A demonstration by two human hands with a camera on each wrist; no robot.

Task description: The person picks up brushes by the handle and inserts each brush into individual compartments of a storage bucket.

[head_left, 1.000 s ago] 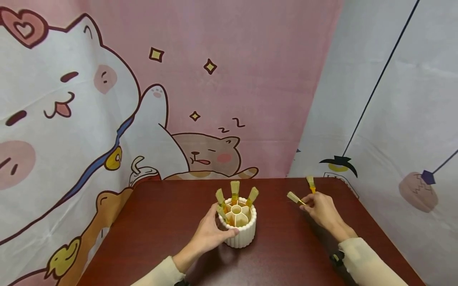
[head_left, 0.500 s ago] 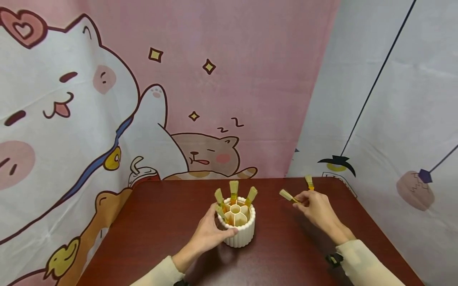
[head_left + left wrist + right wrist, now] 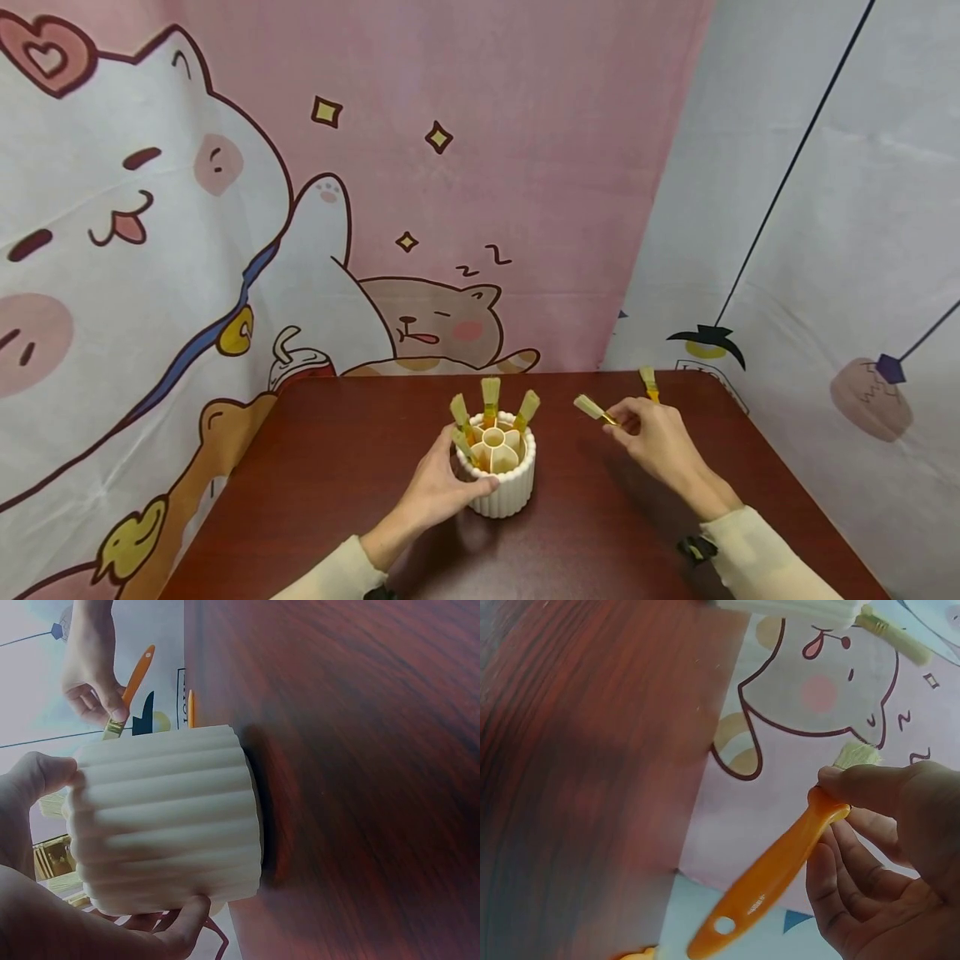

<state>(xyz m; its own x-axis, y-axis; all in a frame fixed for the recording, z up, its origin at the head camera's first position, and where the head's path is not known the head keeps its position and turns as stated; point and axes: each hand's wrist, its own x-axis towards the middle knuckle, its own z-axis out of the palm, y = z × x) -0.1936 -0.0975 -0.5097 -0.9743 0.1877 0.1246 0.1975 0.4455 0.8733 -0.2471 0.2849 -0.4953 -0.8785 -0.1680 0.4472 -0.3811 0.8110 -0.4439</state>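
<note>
A white ribbed brush holder (image 3: 504,500) with a divided top stands upright on the table. Several paintbrushes (image 3: 491,396) are in its compartments, bristles up. My left hand (image 3: 431,493) grips the holder's near left side, thumb at the front; the left wrist view shows the holder's ribbed wall (image 3: 165,817) between thumb and fingers. To the right, above the table, my right hand (image 3: 663,442) pinches a paintbrush (image 3: 591,407) near its ferrule, bristles towards the holder. In the right wrist view its orange handle (image 3: 765,889) hangs free below the fingertips.
Another paintbrush (image 3: 649,383) is behind my right hand, near the table's back right corner. The dark red wooden table (image 3: 337,467) ends against a pink and white curtain (image 3: 540,167) printed with cartoon animals.
My right hand has moved left with its paintbrush, towards the holder and away from the other brush. The left hand has kept its grip on the holder in place.
</note>
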